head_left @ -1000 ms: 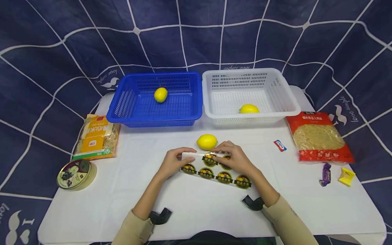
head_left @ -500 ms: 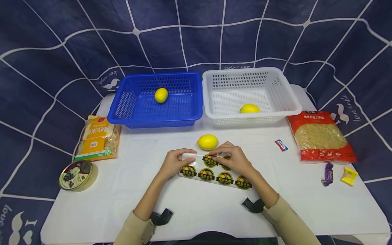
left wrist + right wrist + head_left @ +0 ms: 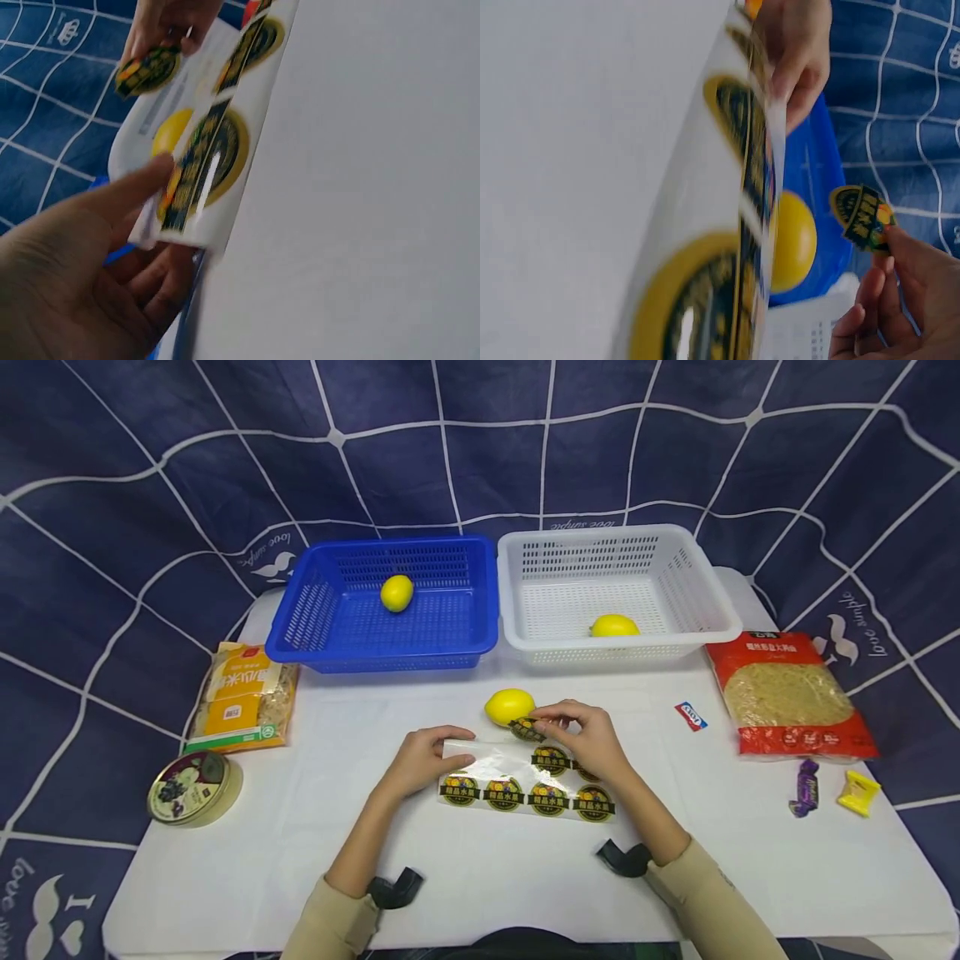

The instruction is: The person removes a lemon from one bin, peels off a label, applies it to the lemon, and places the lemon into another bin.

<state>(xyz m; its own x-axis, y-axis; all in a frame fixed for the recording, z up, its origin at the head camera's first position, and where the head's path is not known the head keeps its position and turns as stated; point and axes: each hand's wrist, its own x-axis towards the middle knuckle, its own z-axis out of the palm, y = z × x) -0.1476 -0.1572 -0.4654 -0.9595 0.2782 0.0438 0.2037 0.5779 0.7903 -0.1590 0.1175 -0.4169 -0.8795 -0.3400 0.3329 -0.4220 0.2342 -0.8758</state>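
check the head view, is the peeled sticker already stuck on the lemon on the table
No, the right hand pinches the peeled sticker just beside the lemon, whose skin shows bare.

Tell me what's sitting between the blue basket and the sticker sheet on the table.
A loose lemon lies between the blue basket and the sticker sheet, seen in the head view.
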